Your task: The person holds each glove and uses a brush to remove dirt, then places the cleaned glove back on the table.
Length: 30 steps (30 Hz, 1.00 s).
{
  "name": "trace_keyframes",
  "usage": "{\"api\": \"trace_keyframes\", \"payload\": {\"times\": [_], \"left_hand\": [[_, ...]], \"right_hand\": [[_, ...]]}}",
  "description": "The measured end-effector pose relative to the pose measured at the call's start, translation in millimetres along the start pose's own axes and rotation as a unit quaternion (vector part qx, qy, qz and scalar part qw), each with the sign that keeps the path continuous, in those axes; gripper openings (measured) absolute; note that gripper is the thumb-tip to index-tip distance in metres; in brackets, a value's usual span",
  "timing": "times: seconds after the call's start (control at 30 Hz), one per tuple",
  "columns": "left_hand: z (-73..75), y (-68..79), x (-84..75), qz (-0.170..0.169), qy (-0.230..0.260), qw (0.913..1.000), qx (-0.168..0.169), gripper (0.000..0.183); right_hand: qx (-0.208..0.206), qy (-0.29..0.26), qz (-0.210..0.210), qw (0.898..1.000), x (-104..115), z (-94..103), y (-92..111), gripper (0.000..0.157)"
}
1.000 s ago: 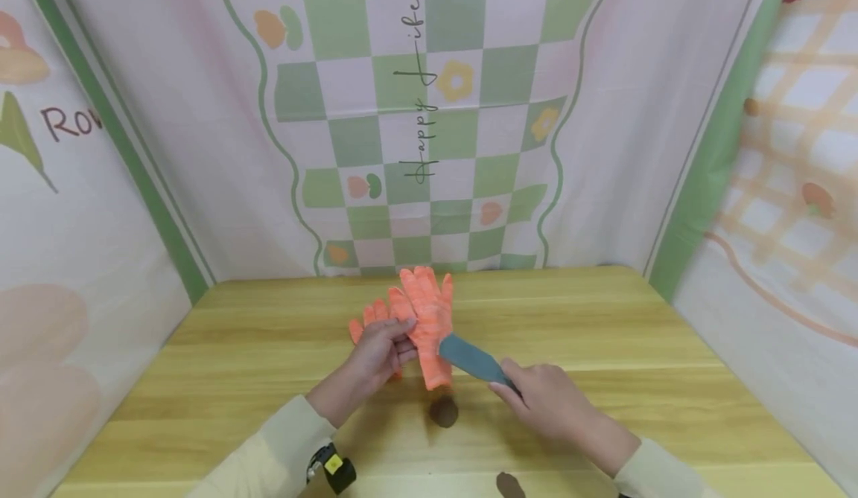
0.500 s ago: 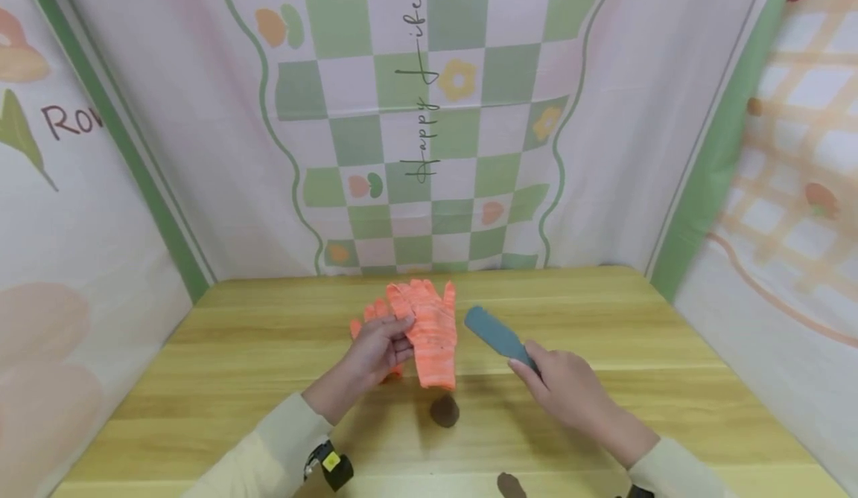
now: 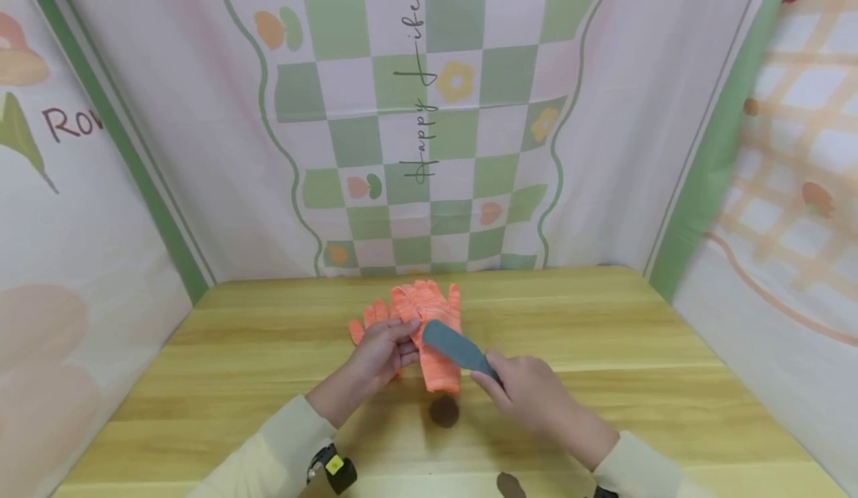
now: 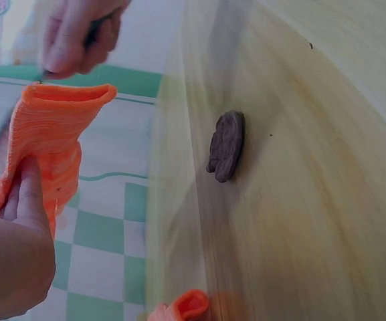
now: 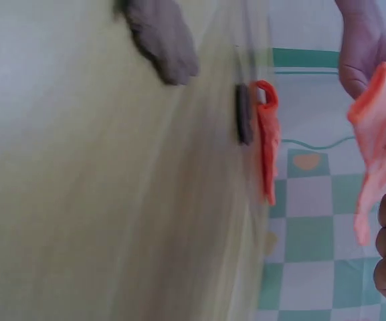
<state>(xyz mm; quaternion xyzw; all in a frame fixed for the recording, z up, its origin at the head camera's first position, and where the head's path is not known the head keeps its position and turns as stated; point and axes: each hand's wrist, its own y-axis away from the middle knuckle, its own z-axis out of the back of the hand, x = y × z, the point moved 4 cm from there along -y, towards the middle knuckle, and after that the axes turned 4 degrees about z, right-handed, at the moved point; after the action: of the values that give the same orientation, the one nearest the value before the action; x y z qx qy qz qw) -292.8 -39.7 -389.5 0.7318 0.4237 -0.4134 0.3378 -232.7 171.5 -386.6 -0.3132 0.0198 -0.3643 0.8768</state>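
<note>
My left hand (image 3: 380, 349) pinches the side of an orange knitted glove (image 3: 440, 375), held up off the table with its fingers pointing away and its cuff towards me. The cuff opening shows in the left wrist view. My right hand (image 3: 536, 394) grips a flat blue-grey spatula (image 3: 456, 345) by its handle. Its blade lies across the glove's palm in the head view; whether it touches is unclear. A second orange glove (image 3: 375, 310) lies on the table behind my left hand, partly hidden by it.
A round dark brown lump (image 3: 444, 411) sits on the wooden table (image 3: 576, 319) below the glove's cuff. Another flat brown piece (image 3: 511, 485) lies near the front edge. Patterned fabric (image 3: 429, 141) hangs behind the table and at both sides.
The spatula swung off the glove to the right half a second ago and is now back over it, further left than at first. The held glove shifted slightly to the right.
</note>
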Motion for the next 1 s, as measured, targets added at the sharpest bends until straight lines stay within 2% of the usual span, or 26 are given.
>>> {"api": "trace_keyframes", "payload": {"times": [0.1,0.4,0.53,0.67,0.8,0.9,1.0], "left_hand": [[-0.2,-0.8,0.8,0.000,-0.001,1.0000,-0.002,0.023],[4.0,-1.7,3.9,0.006,0.000,0.9999,-0.016,0.020],[5.3,-1.8,3.9,0.006,-0.005,0.9996,-0.027,0.015],[4.9,-1.0,2.1,0.005,-0.007,0.9997,-0.023,0.013],[5.1,0.4,-3.5,0.005,0.008,0.9999,-0.010,0.017],[7.0,2.0,-13.1,-0.012,0.027,0.9995,-0.010,0.019],[9.5,4.0,-23.2,-0.029,0.036,0.9988,-0.014,0.015]], "right_hand": [[0.022,0.007,-0.008,1.000,0,-5.7,3,0.028],[0.049,0.016,-0.010,0.999,-4,-9.4,9,0.023],[0.054,0.029,-0.009,0.998,-6,-9.5,12,0.023],[0.047,0.034,-0.002,0.998,-7,-8.5,15,0.022],[0.044,0.041,0.000,0.998,-11,-8.7,20,0.021],[0.066,0.046,-0.012,0.997,-17,-9.9,27,0.022],[0.093,0.043,-0.041,0.994,-25,-9.7,35,0.021]]}}
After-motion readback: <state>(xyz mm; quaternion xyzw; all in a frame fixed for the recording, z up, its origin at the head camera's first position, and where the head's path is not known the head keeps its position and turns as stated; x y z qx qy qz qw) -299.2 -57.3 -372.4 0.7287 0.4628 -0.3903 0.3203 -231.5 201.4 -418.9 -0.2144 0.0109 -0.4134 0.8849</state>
